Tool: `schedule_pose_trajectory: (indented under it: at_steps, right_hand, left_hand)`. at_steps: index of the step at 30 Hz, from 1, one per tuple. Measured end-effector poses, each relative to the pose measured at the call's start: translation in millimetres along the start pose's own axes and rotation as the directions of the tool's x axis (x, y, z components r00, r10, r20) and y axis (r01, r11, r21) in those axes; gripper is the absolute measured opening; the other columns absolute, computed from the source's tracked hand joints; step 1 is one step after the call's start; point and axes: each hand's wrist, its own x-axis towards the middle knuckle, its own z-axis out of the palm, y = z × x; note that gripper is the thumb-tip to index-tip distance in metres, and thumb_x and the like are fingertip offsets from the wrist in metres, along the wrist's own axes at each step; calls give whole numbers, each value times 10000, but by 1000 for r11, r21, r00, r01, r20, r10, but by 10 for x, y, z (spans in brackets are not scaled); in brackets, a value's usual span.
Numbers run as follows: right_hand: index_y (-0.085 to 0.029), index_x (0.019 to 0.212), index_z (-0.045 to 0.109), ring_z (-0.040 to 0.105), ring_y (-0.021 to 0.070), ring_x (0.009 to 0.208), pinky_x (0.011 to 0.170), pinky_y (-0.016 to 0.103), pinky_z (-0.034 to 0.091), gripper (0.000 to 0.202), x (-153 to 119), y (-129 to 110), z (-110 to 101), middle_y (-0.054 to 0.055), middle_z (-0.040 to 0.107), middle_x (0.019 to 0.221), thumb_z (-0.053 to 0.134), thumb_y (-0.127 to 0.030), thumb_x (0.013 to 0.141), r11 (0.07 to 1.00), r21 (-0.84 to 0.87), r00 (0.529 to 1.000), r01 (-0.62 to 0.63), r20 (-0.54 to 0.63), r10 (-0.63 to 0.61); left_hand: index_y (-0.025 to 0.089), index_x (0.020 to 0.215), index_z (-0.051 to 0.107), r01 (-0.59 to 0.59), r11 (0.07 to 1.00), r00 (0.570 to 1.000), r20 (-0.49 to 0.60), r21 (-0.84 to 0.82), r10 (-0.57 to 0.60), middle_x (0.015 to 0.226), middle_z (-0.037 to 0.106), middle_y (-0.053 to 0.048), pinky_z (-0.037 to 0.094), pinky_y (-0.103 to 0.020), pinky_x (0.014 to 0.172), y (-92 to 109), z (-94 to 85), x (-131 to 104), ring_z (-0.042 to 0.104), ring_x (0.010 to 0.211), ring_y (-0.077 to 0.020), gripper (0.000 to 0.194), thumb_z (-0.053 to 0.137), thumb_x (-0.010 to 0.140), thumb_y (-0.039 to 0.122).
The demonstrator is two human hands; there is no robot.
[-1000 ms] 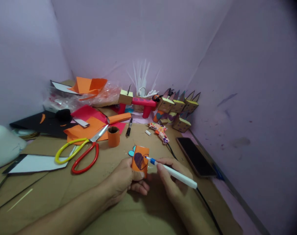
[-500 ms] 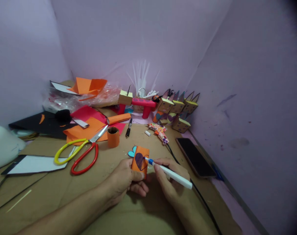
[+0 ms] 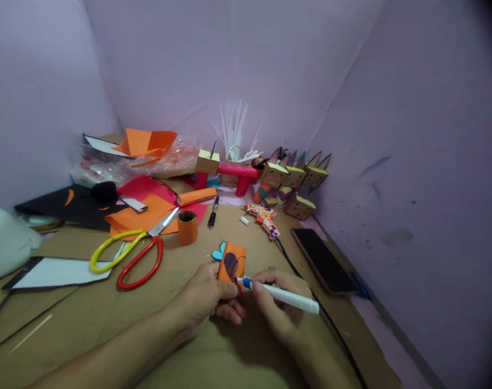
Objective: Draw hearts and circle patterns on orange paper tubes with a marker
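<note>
My left hand [image 3: 213, 294] is closed on an orange paper-covered tube [image 3: 238, 254], its thumb across the lower front. A dark purple heart [image 3: 230, 265] is coloured on the tube, with a thin outline curving beside it. Light blue heart-shaped paper [image 3: 218, 252] sticks out at the tube's left edge. In my right hand [image 3: 280, 297] is a white marker [image 3: 290, 299] with a blue collar. Its tip meets the tube near the bottom point of the purple heart. A short orange tube [image 3: 187, 228] stands upright beyond my left hand.
Scissors [image 3: 140, 248] with yellow and red handles lie at the left. A black pen [image 3: 214, 212], a patterned glue gun [image 3: 266, 220] with a black cord, and a phone [image 3: 325, 260] lie beyond my hands. Box-headed paper figures [image 3: 274, 175] stand at the back near orange paper [image 3: 146, 141].
The marker tip has moved down and slightly left, from the heart's upper right side to its lower point. My left hand and the tube have hardly moved.
</note>
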Motion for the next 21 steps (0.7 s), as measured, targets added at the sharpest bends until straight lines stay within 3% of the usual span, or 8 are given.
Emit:
schedule_pose_trajectory:
  at_steps: [3,9,15,21]
  right_hand:
    - [-181,632,625,527,112,414,407,209,389,184,4,0,-8,-6,610,496,534,-258,773,1000,-8,1000,2,9,-2]
    - [-174,722,639,537,116,433,422,212,415,132,31,-29,0,0,624,543,551,-253,780,999,7,988,-38,-146,39]
    - [-178,729,635,571,125,451,429,212,429,135,31,5,-8,3,638,546,535,-239,794,999,-13,999,36,-16,-36]
    - [-175,660,633,542,106,432,428,206,397,152,5,-20,-6,-1,637,538,544,-218,775,1000,17,1000,-8,20,8]
  left_hand:
    - [118,788,488,10,1000,1000,2,0,-10,647,611,-41,486,-193,403,11,-2,-6,575,446,-102,186,552,619,75]
    - [106,876,490,9,1000,1000,24,18,-9,717,624,-60,487,-184,406,1,-12,2,584,453,-98,230,535,652,77]
    - [106,853,487,12,1000,1000,17,12,-12,680,606,-35,490,-182,406,-5,-6,5,582,453,-96,208,516,654,54]
    - [111,811,480,12,1000,1000,12,1,-12,626,601,-24,492,-184,404,14,6,-13,572,445,-94,181,514,646,44]
